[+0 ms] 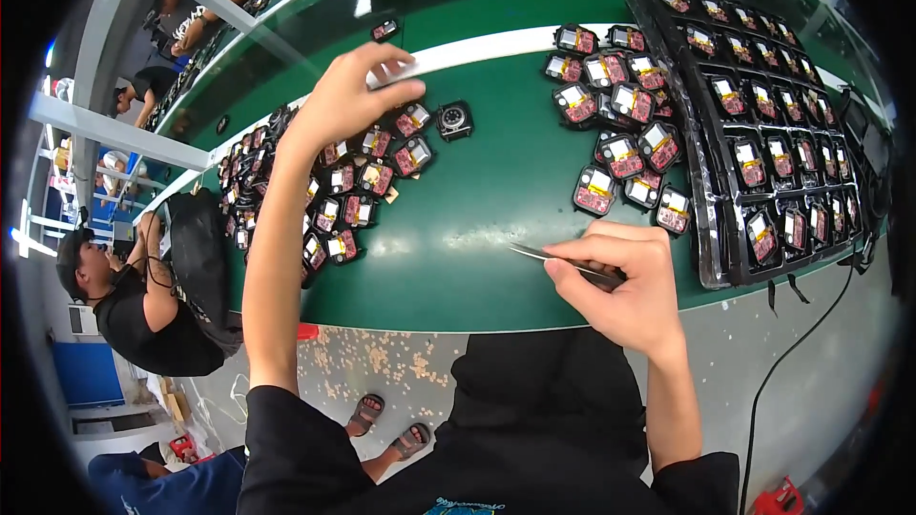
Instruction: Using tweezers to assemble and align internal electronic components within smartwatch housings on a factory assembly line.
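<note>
My right hand pinches the tweezers between thumb and fingers, their tips pointing away from the tray over bare bench. The grip of my left hand is loose, fingers curled and thumb apart, and I see nothing in it. It is well left of the tray, above the edge of the far heap; I can't tell whether it touches a unit there.

The near pile lies just left of the tray. Between pile and heap, further left of the tray, a lone unit shows a round, silvery disc.

The tweezers' points look sharp; a slip could scratch a red board or pierce a yellow strip, since these face up uncovered. The units overlap, so pulling one carelessly might drag or topple its neighbours, and my left forearm, crossing the heap, could snag some.

The units are squarish, round-cornered black frames with pale square patches. The tray is glossy black, thin-looking plastic with cells; the bench is smooth green, catching a glare.
</note>
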`<state>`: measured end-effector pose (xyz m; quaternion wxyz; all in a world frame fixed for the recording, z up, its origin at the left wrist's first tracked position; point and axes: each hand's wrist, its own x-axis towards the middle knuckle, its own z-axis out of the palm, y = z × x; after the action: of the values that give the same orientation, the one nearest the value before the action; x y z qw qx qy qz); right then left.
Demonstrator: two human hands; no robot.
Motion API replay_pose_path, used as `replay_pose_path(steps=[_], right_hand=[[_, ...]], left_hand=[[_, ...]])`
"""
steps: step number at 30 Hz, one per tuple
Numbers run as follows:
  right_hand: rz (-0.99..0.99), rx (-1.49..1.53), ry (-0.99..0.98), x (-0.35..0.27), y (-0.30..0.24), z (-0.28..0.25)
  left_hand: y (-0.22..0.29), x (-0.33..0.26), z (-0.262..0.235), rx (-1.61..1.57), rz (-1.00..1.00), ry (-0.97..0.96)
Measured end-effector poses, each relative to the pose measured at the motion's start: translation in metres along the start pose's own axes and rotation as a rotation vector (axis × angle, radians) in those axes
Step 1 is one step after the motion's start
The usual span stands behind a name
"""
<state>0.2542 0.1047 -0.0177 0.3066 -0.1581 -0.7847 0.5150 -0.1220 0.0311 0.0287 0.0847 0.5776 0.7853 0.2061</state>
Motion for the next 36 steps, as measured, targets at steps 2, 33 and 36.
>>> replay_pose_path(steps=[2, 33, 36], right_hand=[[-0.011, 0.008, -0.010, 0.003, -0.004, 0.002], [-0.013, 0.012, 0.005, 0.005, 0.000, 0.002], [-0.024, -0.008, 0.034, 0.005, -0.001, 0.003]], left_hand=[[-0.040, 0.026, 0.000, 0.228, 0.115, 0.223], [0.095, -0.087, 0.061, -0.214, 0.310, -0.069], [0.086, -0.083, 0.062, -0.206, 0.351, -0.143]])
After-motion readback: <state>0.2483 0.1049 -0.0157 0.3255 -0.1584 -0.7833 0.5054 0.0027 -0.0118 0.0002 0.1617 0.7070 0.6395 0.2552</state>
